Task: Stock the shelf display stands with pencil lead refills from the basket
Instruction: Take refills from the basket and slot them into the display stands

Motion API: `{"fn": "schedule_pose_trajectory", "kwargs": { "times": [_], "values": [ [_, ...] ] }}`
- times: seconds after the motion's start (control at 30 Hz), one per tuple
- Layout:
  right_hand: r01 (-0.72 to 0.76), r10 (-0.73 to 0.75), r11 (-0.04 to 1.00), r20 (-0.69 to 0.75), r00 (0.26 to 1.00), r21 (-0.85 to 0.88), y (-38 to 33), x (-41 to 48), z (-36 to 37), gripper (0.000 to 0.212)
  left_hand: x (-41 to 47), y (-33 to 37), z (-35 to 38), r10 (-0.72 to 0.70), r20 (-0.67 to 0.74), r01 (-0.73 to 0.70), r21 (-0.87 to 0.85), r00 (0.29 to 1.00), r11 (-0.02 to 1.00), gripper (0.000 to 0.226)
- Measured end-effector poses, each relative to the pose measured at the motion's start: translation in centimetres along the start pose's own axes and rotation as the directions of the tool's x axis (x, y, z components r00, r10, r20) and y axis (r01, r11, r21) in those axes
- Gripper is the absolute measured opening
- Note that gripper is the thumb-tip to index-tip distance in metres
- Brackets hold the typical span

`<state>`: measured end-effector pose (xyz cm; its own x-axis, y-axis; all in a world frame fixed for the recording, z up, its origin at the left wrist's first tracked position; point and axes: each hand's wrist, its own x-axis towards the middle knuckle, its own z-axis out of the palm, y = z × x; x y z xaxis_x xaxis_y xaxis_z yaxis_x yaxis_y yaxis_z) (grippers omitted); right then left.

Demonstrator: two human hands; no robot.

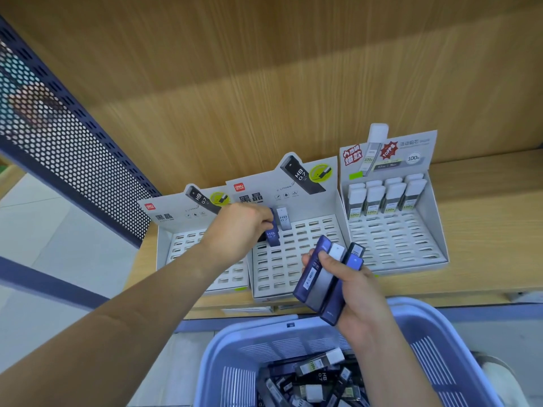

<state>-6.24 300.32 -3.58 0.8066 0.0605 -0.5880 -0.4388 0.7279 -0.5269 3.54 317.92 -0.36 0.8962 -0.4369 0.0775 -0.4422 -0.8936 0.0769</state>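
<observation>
Three white slotted display stands sit on the wooden shelf: a left stand (176,248), a middle stand (296,259) and a right stand (390,248). My left hand (241,227) pinches a blue HB 0.7 refill case (272,235) at the back rows of the middle stand, beside a grey case (284,218) standing in a slot. My right hand (349,292) grips a bundle of several blue and grey refill cases (326,277) above the basket. The blue basket (435,333) below holds many loose refills (314,377).
The right stand holds two rows of white-capped refills (385,198) at its back. A perforated blue metal panel (58,142) stands to the left of the shelf. The wooden back wall (264,83) rises behind the stands.
</observation>
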Motion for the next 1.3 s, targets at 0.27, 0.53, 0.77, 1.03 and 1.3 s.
{"fn": "schedule_pose_trajectory", "kwargs": {
  "times": [0.27,0.53,0.77,1.03,1.3],
  "values": [
    [-0.001,0.002,0.999,0.013,1.000,-0.034,-0.2,-0.2,0.1,0.014,1.0,1.7,-1.6,-0.081,0.050,0.089,-0.188,0.995,0.978,0.015],
    [-0.031,0.017,0.994,0.141,0.990,0.101,0.0,0.1,0.2,0.026,1.5,4.6,-3.8,0.076,0.455,0.321,-0.728,0.887,0.606,0.023],
    [0.012,-0.010,1.000,0.104,0.994,-0.022,-0.6,0.4,-0.5,0.032,1.7,3.1,-4.4,-0.159,0.385,0.413,-0.782,0.909,0.466,0.017],
    [0.034,-0.023,0.994,0.108,0.994,-0.101,-0.6,0.2,-0.3,0.030,1.8,2.8,-5.0,-0.222,0.329,0.397,-0.766,0.918,0.505,0.014],
    [-0.084,0.057,0.961,0.107,0.993,0.263,-0.9,0.5,-0.6,0.018,2.8,0.9,-4.2,-0.414,0.025,0.326,-0.659,0.910,0.678,0.014]
  ]
}}
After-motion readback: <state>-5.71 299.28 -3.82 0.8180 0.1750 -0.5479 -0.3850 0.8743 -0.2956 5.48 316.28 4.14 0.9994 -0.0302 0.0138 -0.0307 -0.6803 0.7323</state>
